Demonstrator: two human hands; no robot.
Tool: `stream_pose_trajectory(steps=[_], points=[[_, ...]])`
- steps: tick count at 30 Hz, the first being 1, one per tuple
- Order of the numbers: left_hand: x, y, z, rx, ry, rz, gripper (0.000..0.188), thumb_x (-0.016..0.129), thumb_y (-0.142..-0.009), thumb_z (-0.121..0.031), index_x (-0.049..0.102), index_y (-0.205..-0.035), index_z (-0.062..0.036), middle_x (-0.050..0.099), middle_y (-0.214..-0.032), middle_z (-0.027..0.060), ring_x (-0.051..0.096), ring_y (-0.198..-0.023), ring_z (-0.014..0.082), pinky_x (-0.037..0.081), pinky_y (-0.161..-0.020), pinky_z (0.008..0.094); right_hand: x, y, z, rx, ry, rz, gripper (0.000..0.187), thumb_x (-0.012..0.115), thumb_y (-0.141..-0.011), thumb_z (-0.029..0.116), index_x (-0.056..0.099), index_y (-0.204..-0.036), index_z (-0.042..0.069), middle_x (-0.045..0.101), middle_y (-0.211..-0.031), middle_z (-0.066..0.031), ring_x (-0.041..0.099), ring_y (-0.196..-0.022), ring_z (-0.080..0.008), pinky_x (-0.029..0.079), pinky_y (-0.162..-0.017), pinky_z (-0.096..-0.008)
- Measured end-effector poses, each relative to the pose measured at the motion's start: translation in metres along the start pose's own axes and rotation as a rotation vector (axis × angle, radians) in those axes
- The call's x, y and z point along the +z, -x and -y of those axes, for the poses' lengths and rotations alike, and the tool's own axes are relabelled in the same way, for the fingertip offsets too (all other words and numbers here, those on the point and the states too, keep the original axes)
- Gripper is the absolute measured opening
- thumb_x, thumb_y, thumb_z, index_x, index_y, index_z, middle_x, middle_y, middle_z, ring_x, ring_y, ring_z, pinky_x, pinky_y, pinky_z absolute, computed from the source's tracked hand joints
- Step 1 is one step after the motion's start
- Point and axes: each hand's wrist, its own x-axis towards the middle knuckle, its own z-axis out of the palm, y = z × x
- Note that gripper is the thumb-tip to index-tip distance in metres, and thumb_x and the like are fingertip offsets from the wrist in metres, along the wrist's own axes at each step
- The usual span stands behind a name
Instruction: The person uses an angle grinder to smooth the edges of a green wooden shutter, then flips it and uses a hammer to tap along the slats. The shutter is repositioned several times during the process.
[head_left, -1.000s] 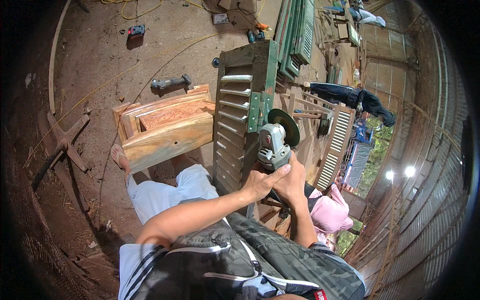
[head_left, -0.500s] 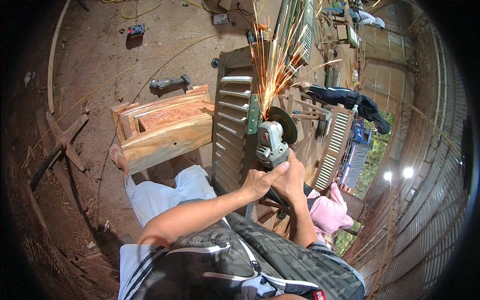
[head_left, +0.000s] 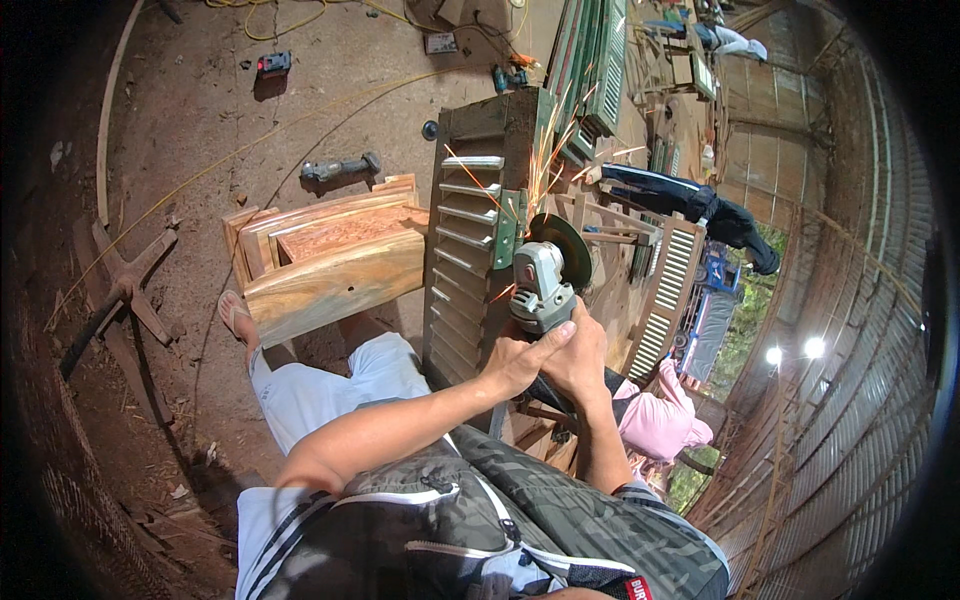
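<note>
while sparks fly: both hands clamp the angle grinder [head_left: 540, 285] for control
left hand [head_left: 520, 355]: wrapped round body
right hand [head_left: 580, 350]: closed on rear
disc [head_left: 562, 250]: edge-on against green louvred shutter [head_left: 480, 230]

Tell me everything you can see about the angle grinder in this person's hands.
The angle grinder has a grey, metal-looking head and a dark round disc on its right side. It points away from the person, and the disc meets the edge of a green louvred metal shutter, throwing orange sparks up and outward. The left hand and right hand both wrap its rear body, which they mostly hide. No cord is clearly visible.
</note>
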Motion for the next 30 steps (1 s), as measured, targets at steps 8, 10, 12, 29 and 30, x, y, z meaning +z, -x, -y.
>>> stream_pose_trajectory(steps=[8, 10, 12, 29, 30], points=[[-0.001, 0.0, 0.001, -0.056, -0.012, 0.002, 0.067, 0.072, -0.093, -0.053, 0.061, -0.135, -0.0016, 0.068, -0.128, 0.0144, 0.063, -0.117, 0.0216, 0.047, -0.102, 0.0354, -0.001, 0.0, 0.001, 0.004, -0.027, 0.0, 0.052, 0.079, -0.073, 0.024, 0.058, -0.114, 0.0, 0.07, -0.088, -0.0281, 0.068, -0.088, -0.0497, 0.055, -0.076, -0.053], [-0.001, 0.0, 0.002, -0.061, -0.003, 0.007, 0.067, 0.072, -0.093, -0.053, 0.061, -0.134, -0.0014, 0.068, -0.128, 0.0143, 0.063, -0.117, 0.0213, 0.047, -0.102, 0.0352, 0.0, 0.0, 0.001, 0.004, -0.029, 0.005, 0.052, 0.079, -0.073, 0.024, 0.058, -0.113, 0.0, 0.07, -0.089, -0.0282, 0.068, -0.089, -0.0497, 0.055, -0.076, -0.0526], [0.001, 0.001, 0.004, -0.042, 0.023, 0.004, 0.066, 0.073, -0.093, -0.051, 0.062, -0.134, -0.0012, 0.068, -0.128, 0.0143, 0.063, -0.116, 0.021, 0.047, -0.102, 0.0354, -0.001, 0.0, 0.001, 0.028, -0.029, 0.011, 0.053, 0.08, -0.072, 0.025, 0.058, -0.114, 0.001, 0.07, -0.09, -0.0278, 0.068, -0.09, -0.0496, 0.055, -0.077, -0.0523], [0.01, 0.023, 0.015, -0.064, 0.07, 0.106, 0.064, 0.078, -0.092, -0.039, 0.056, -0.138, 0.0007, 0.063, -0.132, 0.0135, 0.06, -0.119, 0.0216, 0.046, -0.104, 0.0376, 0.0, 0.038, -0.014, 0.064, -0.158, -0.007, 0.053, 0.081, -0.072, 0.021, 0.058, -0.115, 0.001, 0.07, -0.088, -0.0246, 0.069, -0.087, -0.0479, 0.055, -0.074, -0.0488], [0.009, 0.022, 0.014, -0.052, 0.068, 0.091, 0.064, 0.078, -0.092, -0.039, 0.056, -0.138, 0.0006, 0.063, -0.132, 0.0134, 0.06, -0.119, 0.0215, 0.046, -0.104, 0.0374, 0.001, 0.037, -0.013, 0.057, -0.151, -0.004, 0.053, 0.081, -0.071, 0.02, 0.058, -0.115, 0.001, 0.07, -0.088, -0.0247, 0.069, -0.087, -0.0479, 0.055, -0.074, -0.0488]])
